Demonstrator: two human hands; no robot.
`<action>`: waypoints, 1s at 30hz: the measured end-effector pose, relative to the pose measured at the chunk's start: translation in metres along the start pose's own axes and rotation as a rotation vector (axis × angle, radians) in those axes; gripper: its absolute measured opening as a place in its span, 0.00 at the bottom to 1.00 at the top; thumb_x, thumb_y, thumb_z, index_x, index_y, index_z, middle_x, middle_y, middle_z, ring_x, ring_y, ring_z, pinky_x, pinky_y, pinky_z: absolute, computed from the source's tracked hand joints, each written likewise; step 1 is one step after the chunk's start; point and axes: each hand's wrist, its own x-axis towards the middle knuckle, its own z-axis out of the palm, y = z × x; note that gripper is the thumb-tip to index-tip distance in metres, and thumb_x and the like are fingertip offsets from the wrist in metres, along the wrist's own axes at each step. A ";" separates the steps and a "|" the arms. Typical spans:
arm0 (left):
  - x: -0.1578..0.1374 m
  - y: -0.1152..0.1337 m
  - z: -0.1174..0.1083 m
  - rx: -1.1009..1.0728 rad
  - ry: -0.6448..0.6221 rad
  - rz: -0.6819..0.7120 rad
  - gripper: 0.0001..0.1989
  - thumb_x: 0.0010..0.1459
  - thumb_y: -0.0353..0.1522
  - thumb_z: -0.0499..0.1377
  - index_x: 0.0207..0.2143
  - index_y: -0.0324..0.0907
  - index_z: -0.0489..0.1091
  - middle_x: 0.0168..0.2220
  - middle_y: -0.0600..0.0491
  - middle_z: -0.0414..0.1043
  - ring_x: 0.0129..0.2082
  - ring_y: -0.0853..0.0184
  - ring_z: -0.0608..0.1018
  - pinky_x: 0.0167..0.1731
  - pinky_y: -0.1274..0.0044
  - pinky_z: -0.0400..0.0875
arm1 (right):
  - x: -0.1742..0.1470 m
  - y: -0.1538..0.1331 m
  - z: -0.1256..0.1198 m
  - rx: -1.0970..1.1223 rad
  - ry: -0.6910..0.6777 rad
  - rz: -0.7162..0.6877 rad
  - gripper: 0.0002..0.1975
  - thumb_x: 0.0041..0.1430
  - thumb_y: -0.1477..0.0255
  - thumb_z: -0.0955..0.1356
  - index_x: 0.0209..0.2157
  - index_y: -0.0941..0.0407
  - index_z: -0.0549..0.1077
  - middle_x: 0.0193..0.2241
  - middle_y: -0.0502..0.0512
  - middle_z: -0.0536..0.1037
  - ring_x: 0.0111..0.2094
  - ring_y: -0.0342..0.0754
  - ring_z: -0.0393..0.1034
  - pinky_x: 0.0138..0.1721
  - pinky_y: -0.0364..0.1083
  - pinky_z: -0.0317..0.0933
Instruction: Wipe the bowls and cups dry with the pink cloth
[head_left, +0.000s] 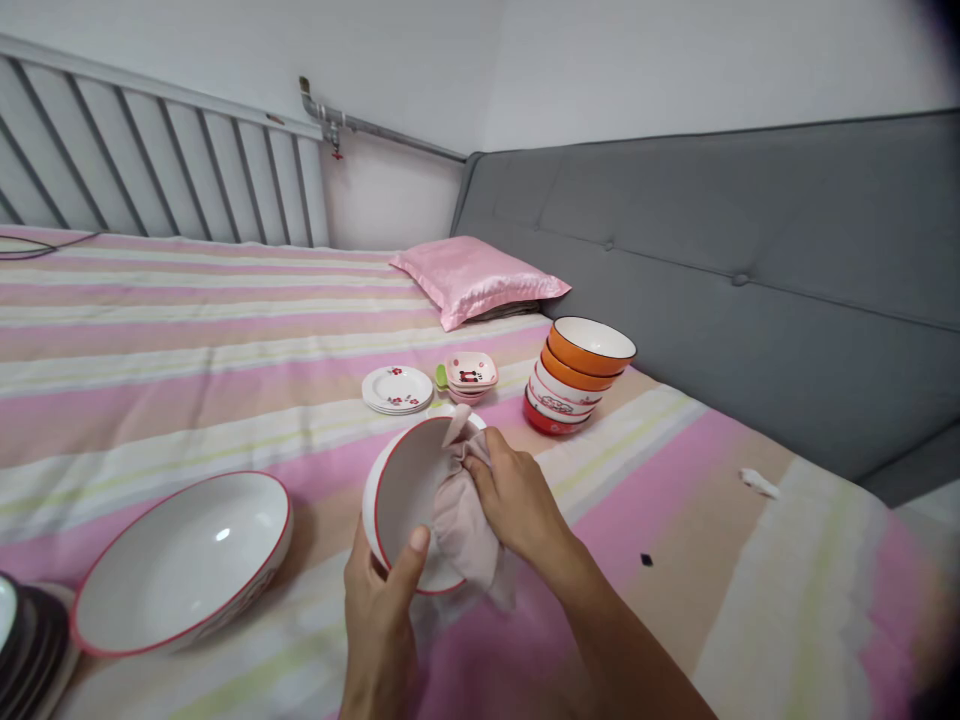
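A white bowl (409, 490) with a red rim is tilted in front of me, its inside turned toward the right. My left hand (386, 585) grips its lower left side, the thumb over the rim and the fingers behind the wall. A pale pink cloth (469, 525) is bunched in my right hand (517, 490), which presses it over the right rim of the bowl. Part of the cloth hangs down across the bowl's opening. The fingertips of my right hand are partly hidden by cloth.
A large red-rimmed bowl (187, 560) lies at left, beside dark stacked dishes (37, 640). Small plates (397, 388), little pink dishes (471, 372) and a stack of bowls (577, 375) stand beyond. A pink pillow (480, 275) rests near the grey headboard (712, 230) on the striped bedsheet (615, 620).
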 end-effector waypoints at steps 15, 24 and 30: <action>-0.001 0.007 0.010 -0.226 0.127 -0.002 0.34 0.43 0.37 0.69 0.54 0.45 0.65 0.47 0.48 0.73 0.47 0.58 0.74 0.44 0.72 0.69 | -0.013 -0.012 0.011 0.535 -0.125 -0.051 0.32 0.52 0.67 0.70 0.57 0.51 0.56 0.50 0.57 0.72 0.49 0.55 0.67 0.45 0.51 0.62; 0.000 -0.001 0.000 -0.056 0.065 -0.021 0.35 0.41 0.41 0.68 0.52 0.41 0.66 0.46 0.47 0.73 0.47 0.54 0.73 0.42 0.72 0.69 | -0.006 -0.003 0.006 0.251 -0.041 -0.046 0.20 0.57 0.74 0.64 0.51 0.53 0.62 0.41 0.57 0.76 0.41 0.53 0.71 0.37 0.46 0.59; -0.001 0.002 0.000 0.045 0.002 -0.047 0.35 0.45 0.46 0.65 0.52 0.37 0.68 0.41 0.46 0.76 0.42 0.54 0.76 0.35 0.73 0.70 | -0.001 0.007 -0.003 0.103 -0.026 -0.142 0.19 0.56 0.78 0.63 0.50 0.53 0.62 0.42 0.57 0.76 0.43 0.52 0.70 0.38 0.45 0.57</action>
